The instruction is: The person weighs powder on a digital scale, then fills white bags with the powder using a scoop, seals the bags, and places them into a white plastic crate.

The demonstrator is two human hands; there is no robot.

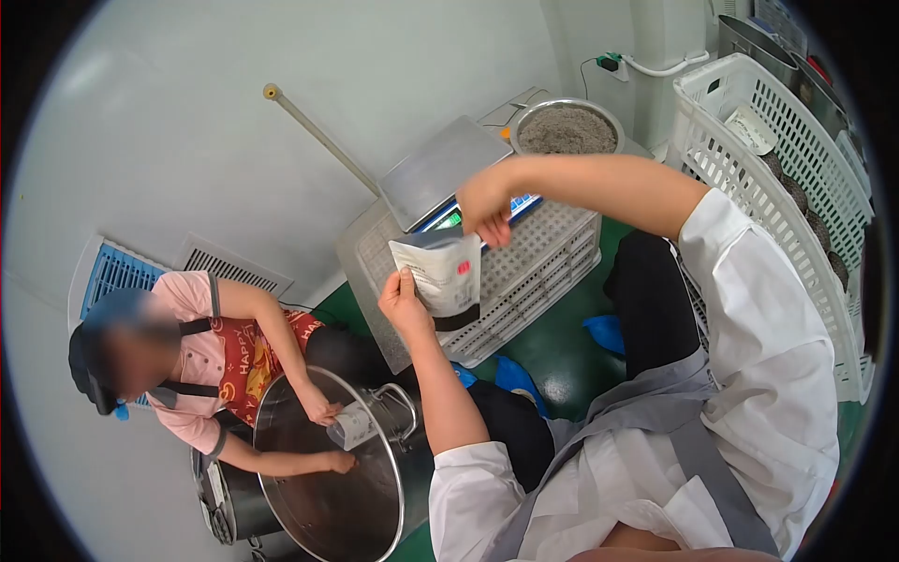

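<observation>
My left hand (405,304) grips a white stand-up pouch (440,281) by its side, with the thumb on the printed front. The pouch carries a red mark, and its mouth gapes at the top. Just above that mouth is my right hand (488,201), slightly blurred, with its fingers curled downward. Whatever the right fingers hold, if anything, is hidden. Behind both hands stands a digital scale (440,169) with a steel platform and a lit green display. A metal bowl (615,125) of grey-brown powder (567,129) sits beside the scale.
Stacked plastic crates (534,281) support the scale. A tall white crate (740,159) with filled pouches stands right. At left, a co-worker (201,375) holds a similar pouch (353,426) inside a large steel pot (328,496). A pole (323,140) leans on the wall.
</observation>
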